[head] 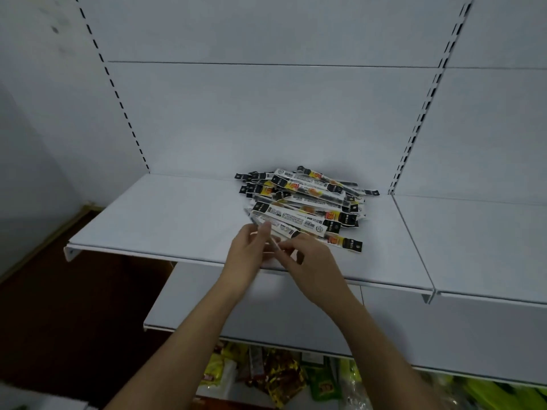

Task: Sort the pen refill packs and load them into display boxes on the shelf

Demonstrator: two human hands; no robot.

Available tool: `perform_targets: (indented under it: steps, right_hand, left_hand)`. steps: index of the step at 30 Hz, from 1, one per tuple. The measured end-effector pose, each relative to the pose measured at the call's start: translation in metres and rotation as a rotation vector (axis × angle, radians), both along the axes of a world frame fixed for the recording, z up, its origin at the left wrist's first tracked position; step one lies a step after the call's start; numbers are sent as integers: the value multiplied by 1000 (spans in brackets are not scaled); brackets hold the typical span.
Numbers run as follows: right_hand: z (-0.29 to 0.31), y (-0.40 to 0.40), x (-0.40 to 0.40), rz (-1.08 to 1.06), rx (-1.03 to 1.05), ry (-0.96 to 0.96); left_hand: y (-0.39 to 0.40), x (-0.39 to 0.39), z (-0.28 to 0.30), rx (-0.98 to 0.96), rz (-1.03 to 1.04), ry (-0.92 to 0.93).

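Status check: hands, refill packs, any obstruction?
Left hand and right hand both pinch one refill pack at the pile's near edge. No display box in view. Nothing blocking.

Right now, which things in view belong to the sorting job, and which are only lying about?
Job: heap of long black-and-white pen refill packs; white metal shelf; left hand and right hand, pinching one pack.
Lying about: yellow and green foil packets below.
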State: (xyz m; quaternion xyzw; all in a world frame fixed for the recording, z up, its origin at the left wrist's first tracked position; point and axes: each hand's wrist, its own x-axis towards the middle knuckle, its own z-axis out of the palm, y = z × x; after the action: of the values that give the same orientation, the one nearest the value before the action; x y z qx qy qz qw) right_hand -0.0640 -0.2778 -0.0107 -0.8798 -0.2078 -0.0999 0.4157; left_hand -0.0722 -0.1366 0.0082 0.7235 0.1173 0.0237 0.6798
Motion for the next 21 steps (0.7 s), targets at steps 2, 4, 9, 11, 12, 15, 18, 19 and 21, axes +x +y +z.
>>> perform_targets:
  steps: [2, 4, 9, 11, 12, 15, 18, 19, 21]
  right_hand:
    - [2, 12, 0, 122, 34, 98]
    - [0, 19, 7, 79, 29, 33]
    - [-7, 34, 40, -262, -180, -165]
    - [-10, 33, 50, -316, -281, -79]
    - [-12, 32, 53, -323, -304, -47]
    - [-8, 41, 56, -304, -317, -24]
    - [1, 59, 57, -275, -161, -56]
    - [5, 66, 56, -251, -91, -65]
    - [13, 78, 57, -149, -34, -29]
  left_hand:
    - [4, 6, 4, -91, 82, 12]
    - [13, 14, 3, -168, 159, 21]
    - [36, 34, 1, -223, 182, 58]
    - [46, 41, 1, -245, 170, 76]
    - [50, 45, 0, -245, 149, 87]
    - [57, 56, -4, -234, 92, 97]
    - [57, 68, -3, -300, 111, 90]
    - [57, 73, -1, -308, 121, 77]
    - [59, 82, 0, -308, 94, 31]
